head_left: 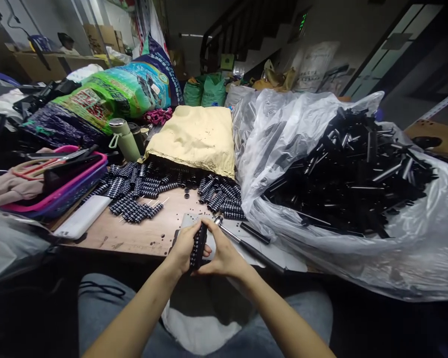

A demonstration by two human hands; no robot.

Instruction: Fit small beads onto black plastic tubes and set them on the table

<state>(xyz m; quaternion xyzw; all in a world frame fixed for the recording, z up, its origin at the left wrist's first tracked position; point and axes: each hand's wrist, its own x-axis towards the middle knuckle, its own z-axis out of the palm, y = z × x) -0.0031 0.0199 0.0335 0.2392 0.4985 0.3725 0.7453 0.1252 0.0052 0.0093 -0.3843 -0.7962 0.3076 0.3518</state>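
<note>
My left hand (183, 247) and my right hand (224, 253) meet at the near edge of a wooden table (142, 233), both closed round one dark ribbed stack of small black rings (198, 246) held upright between them. A thin metal rod with a black handle (246, 243) lies on the table just right of my hands. Many more ribbed stacks (142, 191) lie scattered across the table beyond. Loose black rings (188, 191) dot the wood.
A clear plastic bag full of black tubes (351, 169) fills the right side. A yellow sack (196, 136) lies behind the stacks. A white power bank (82, 216), pink tray (56, 191) and green flask (125, 139) sit left. My knees are below the table edge.
</note>
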